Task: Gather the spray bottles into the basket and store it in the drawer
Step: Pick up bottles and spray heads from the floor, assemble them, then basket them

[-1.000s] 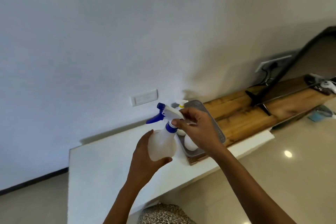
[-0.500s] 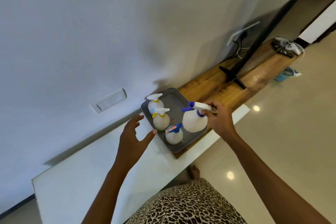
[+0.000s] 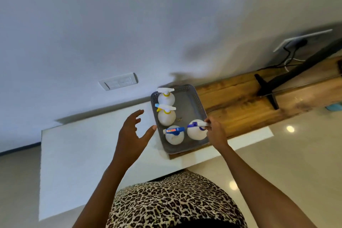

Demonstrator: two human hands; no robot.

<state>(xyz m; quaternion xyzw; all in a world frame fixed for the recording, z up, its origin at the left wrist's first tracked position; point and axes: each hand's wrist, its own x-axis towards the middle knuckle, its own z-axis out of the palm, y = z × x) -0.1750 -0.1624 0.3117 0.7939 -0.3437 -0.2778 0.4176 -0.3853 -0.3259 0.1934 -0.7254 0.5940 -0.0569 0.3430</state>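
Gathering step near done: right hand clamped on the trigger of the fourth spray bottle standing in the grey basket on the tabletop, left hand spread empty beside it; next, probably release, then lift basket two-handed toward the unseen drawer

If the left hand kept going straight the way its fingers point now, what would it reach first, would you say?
Probably the near-left rim of the grey basket: the open left hand points up and right toward it, with the yellow-collared spray bottle just beyond. Depth is unclear.
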